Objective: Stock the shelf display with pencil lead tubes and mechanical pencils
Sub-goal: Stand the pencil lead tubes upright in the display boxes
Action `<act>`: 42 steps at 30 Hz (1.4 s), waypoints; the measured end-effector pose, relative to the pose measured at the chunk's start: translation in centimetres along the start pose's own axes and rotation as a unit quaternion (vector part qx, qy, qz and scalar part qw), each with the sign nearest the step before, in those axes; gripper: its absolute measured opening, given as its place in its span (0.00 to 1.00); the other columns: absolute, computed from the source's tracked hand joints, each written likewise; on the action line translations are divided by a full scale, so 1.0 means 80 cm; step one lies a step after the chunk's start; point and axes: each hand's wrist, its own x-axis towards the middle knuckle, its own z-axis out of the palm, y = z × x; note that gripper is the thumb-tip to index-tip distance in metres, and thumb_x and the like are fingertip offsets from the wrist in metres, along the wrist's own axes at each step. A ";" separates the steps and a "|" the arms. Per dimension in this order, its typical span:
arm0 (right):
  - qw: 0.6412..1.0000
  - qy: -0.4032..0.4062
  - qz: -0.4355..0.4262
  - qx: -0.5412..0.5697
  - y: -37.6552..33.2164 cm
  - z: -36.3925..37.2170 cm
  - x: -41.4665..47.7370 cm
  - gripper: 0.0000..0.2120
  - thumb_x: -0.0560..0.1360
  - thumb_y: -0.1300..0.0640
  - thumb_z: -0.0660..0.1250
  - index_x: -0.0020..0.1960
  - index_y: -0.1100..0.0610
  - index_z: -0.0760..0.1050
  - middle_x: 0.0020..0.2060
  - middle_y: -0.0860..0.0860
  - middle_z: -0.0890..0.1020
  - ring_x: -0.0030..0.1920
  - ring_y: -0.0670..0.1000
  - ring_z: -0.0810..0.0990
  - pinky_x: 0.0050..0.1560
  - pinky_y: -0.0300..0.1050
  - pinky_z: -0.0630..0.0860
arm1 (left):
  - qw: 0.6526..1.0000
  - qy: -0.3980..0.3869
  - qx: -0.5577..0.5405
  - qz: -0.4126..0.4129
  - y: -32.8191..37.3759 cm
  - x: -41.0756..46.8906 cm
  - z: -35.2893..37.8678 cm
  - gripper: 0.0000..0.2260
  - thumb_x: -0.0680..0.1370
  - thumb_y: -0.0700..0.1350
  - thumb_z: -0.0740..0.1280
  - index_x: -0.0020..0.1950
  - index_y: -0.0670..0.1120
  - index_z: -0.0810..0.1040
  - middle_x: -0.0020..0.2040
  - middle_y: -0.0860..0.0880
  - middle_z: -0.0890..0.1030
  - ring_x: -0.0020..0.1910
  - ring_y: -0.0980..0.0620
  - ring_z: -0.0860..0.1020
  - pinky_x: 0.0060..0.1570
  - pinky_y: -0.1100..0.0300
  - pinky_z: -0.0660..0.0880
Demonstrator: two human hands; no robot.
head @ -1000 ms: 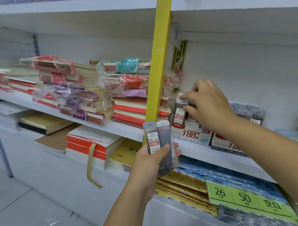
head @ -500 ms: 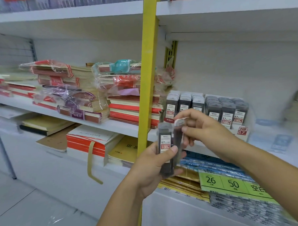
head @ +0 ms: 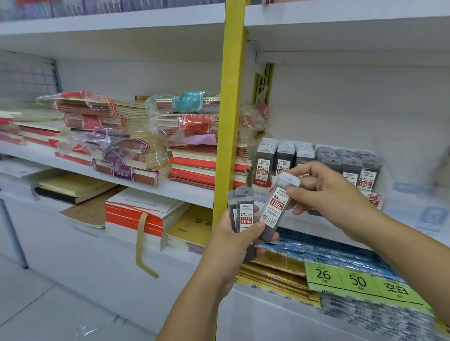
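Stocking lead tubes: left hand (head: pixel 236 246) grips 0.7 tubes (head: pixel 243 214), right hand (head: pixel 329 192) pinches a 0.5 tube (head: pixel 277 206), probably bound next for the 0.5 row (head: pixel 273 163) on the shelf (head: pixel 408 204).

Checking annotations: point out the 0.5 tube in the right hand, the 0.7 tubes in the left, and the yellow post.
0.5 tube (head: pixel 277 205): head view, on its red-and-white label.
0.7 tubes (head: pixel 246 218): head view, on the front tube's label.
yellow post (head: pixel 235 106): head view, on its front face, mid-height.
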 end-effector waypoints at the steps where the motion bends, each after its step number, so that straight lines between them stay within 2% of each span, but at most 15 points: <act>1: 1.000 0.003 -0.007 -0.015 -0.001 0.001 0.001 0.09 0.77 0.62 0.68 0.55 0.54 0.73 0.40 0.49 0.87 0.37 0.47 0.85 0.33 0.33 0.76 | 1.000 0.004 0.004 0.001 -0.001 0.000 0.000 0.12 0.80 0.42 0.69 0.62 0.53 0.75 0.52 0.52 0.87 0.48 0.52 0.86 0.38 0.62 0.81; 6: 0.982 0.115 -0.134 -0.067 -0.022 -0.009 0.016 0.12 0.77 0.59 0.68 0.51 0.43 0.72 0.43 0.47 0.86 0.43 0.48 0.85 0.42 0.47 0.81 | 1.000 0.014 -0.012 0.021 0.002 0.006 -0.006 0.12 0.80 0.43 0.70 0.61 0.53 0.74 0.51 0.53 0.87 0.47 0.51 0.87 0.38 0.60 0.82; 10: 0.931 0.161 -0.259 -0.200 -0.040 -0.008 0.043 0.13 0.77 0.58 0.67 0.52 0.42 0.69 0.44 0.44 0.82 0.46 0.44 0.82 0.47 0.43 0.81 | 0.999 0.023 0.010 0.034 0.005 0.013 -0.015 0.07 0.82 0.43 0.66 0.58 0.53 0.74 0.45 0.51 0.87 0.36 0.55 0.85 0.34 0.63 0.80; 15: 0.920 0.107 -0.215 -0.309 -0.027 0.007 0.078 0.13 0.78 0.57 0.67 0.55 0.41 0.68 0.43 0.41 0.80 0.42 0.39 0.78 0.39 0.33 0.75 | 0.998 0.033 0.007 0.043 0.006 0.019 -0.022 0.06 0.82 0.42 0.65 0.57 0.53 0.75 0.44 0.49 0.87 0.30 0.57 0.80 0.33 0.63 0.78; 18: 0.922 0.088 -0.177 -0.333 -0.016 0.009 0.097 0.12 0.76 0.56 0.69 0.54 0.42 0.73 0.47 0.43 0.77 0.46 0.44 0.77 0.47 0.41 0.74 | 0.998 0.031 0.011 0.046 0.005 0.020 -0.023 0.06 0.82 0.42 0.65 0.57 0.53 0.75 0.43 0.50 0.87 0.30 0.58 0.78 0.34 0.62 0.78; 20: 0.897 0.103 -0.179 -0.390 -0.010 0.010 0.104 0.11 0.75 0.54 0.70 0.56 0.45 0.77 0.48 0.46 0.72 0.51 0.48 0.71 0.51 0.47 0.71 | 0.998 0.029 0.020 0.048 0.004 0.019 -0.024 0.06 0.82 0.43 0.65 0.57 0.53 0.75 0.44 0.51 0.87 0.30 0.59 0.78 0.35 0.63 0.78; 22: 0.866 0.137 -0.192 -0.441 -0.008 0.009 0.106 0.14 0.75 0.52 0.70 0.60 0.47 0.78 0.47 0.47 0.69 0.51 0.48 0.65 0.51 0.46 0.66 | 0.998 0.026 0.018 0.046 0.004 0.018 -0.025 0.06 0.82 0.43 0.66 0.57 0.54 0.76 0.45 0.50 0.87 0.32 0.59 0.80 0.35 0.63 0.77; 26: 0.818 0.137 -0.195 -0.524 -0.008 0.010 0.089 0.20 0.76 0.52 0.68 0.68 0.48 0.74 0.51 0.49 0.70 0.56 0.51 0.66 0.53 0.46 0.65 | 0.999 0.014 0.006 0.030 0.007 0.013 -0.023 0.08 0.81 0.44 0.67 0.59 0.54 0.77 0.47 0.50 0.87 0.38 0.55 0.84 0.35 0.63 0.78; 28: 0.832 0.136 -0.204 -0.497 -0.005 0.012 0.071 0.19 0.78 0.54 0.67 0.68 0.51 0.73 0.53 0.49 0.71 0.58 0.51 0.67 0.54 0.45 0.66 | 1.000 0.002 0.012 0.023 0.007 0.010 -0.020 0.08 0.81 0.45 0.68 0.59 0.54 0.77 0.47 0.50 0.87 0.40 0.54 0.85 0.36 0.63 0.78; 30: 0.885 0.125 -0.204 -0.399 -0.006 0.015 0.048 0.14 0.79 0.53 0.65 0.64 0.51 0.77 0.49 0.45 0.73 0.52 0.44 0.69 0.50 0.38 0.66 | 0.999 -0.016 0.022 0.019 0.008 0.007 -0.017 0.09 0.80 0.45 0.69 0.59 0.54 0.77 0.48 0.49 0.87 0.41 0.54 0.85 0.36 0.63 0.78; 32: 0.943 0.074 -0.161 -0.282 -0.007 0.018 0.026 0.11 0.79 0.50 0.64 0.59 0.45 0.79 0.47 0.41 0.76 0.45 0.39 0.72 0.45 0.33 0.66 | 0.999 -0.037 0.028 0.009 0.008 0.002 -0.013 0.09 0.80 0.46 0.69 0.60 0.53 0.77 0.49 0.49 0.87 0.42 0.53 0.85 0.37 0.62 0.79; 34: 0.974 -0.002 -0.107 -0.201 -0.009 0.024 0.008 0.10 0.77 0.47 0.65 0.57 0.39 0.78 0.47 0.38 0.78 0.45 0.36 0.74 0.41 0.31 0.69 | 0.998 -0.059 0.031 -0.002 0.007 -0.001 -0.009 0.10 0.80 0.46 0.69 0.61 0.52 0.77 0.50 0.48 0.87 0.42 0.53 0.85 0.37 0.62 0.78; 36: 0.983 -0.040 -0.081 -0.162 -0.007 0.028 -0.004 0.11 0.76 0.49 0.68 0.57 0.40 0.79 0.46 0.41 0.81 0.45 0.38 0.77 0.42 0.30 0.73 | 0.996 -0.080 0.038 -0.009 0.006 -0.004 -0.004 0.11 0.80 0.46 0.70 0.62 0.51 0.76 0.50 0.48 0.87 0.42 0.53 0.85 0.37 0.62 0.78; 39: 0.990 -0.009 -0.066 -0.120 0.000 0.026 -0.009 0.08 0.74 0.54 0.71 0.52 0.44 0.80 0.42 0.47 0.84 0.44 0.43 0.81 0.46 0.36 0.76 | 0.994 -0.097 0.047 -0.015 0.003 -0.006 0.002 0.12 0.80 0.47 0.70 0.62 0.51 0.76 0.51 0.47 0.87 0.42 0.53 0.85 0.36 0.63 0.78; 42: 0.995 0.027 -0.061 -0.079 0.007 0.017 -0.010 0.05 0.75 0.54 0.71 0.50 0.46 0.79 0.39 0.47 0.84 0.37 0.41 0.81 0.36 0.32 0.74 | 0.994 -0.097 0.049 -0.007 0.002 -0.006 0.004 0.12 0.80 0.50 0.69 0.63 0.55 0.75 0.52 0.48 0.87 0.40 0.55 0.83 0.35 0.63 0.77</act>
